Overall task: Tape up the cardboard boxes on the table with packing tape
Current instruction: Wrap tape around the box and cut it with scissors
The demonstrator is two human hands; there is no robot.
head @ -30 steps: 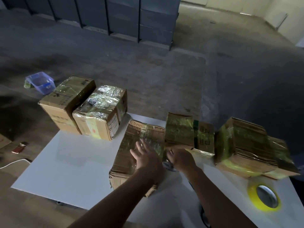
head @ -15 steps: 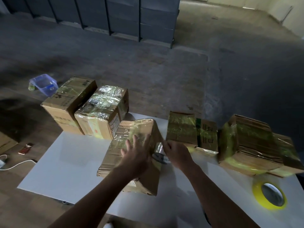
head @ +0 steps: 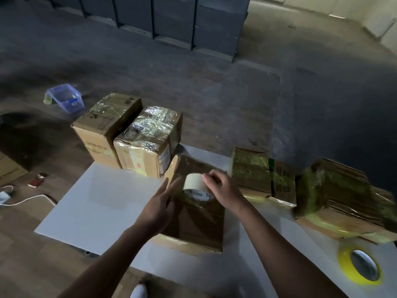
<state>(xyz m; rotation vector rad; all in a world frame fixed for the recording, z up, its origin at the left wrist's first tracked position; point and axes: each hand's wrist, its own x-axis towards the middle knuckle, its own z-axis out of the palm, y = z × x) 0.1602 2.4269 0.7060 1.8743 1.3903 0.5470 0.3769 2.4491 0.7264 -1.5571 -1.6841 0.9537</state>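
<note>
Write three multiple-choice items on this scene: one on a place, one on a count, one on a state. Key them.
1. Where does the yellow tape roll lie?
A. on the floor
B. on top of a box
C. on the white table, at the near right

2. How many tape rolls are in view?
A. one
B. two
C. four

3. What is the right hand doing?
A. gripping the pale tape roll on top of the middle box
B. lying flat on the table
C. hanging empty

Key:
1 C: the roll lies flat on the tabletop, in front of the right-hand boxes.
2 B: only the yellow one and the pale one show.
3 A: its fingers curl round the roll, which sits on the box.
</note>
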